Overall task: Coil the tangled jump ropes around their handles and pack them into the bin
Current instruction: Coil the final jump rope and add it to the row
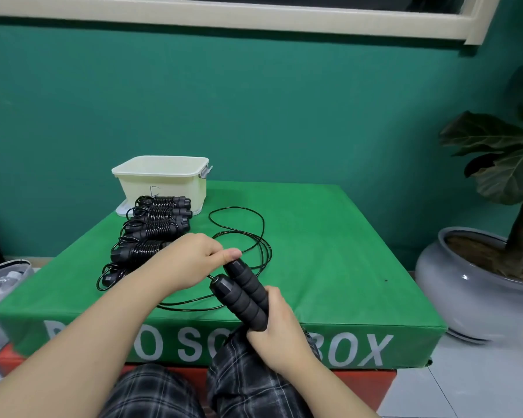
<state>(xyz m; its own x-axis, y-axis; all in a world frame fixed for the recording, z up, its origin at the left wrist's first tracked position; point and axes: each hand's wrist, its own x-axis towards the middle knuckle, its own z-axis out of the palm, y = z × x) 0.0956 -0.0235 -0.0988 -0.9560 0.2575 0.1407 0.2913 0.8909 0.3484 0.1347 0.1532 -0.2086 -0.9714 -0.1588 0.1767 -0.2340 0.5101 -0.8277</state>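
Note:
Two black foam handles of one jump rope lie side by side, and my right hand grips their near ends above the front edge of the green box. My left hand pinches the thin black rope at the handles' far tips. The loose rope lies in wide loops on the box beyond the hands. Several coiled jump ropes sit in a row at the left, running toward the cream bin at the back left.
The green padded box rests on a red block. A grey pot with a large-leafed plant stands on the floor at the right. A white bag lies at the left. My checked trouser legs are below.

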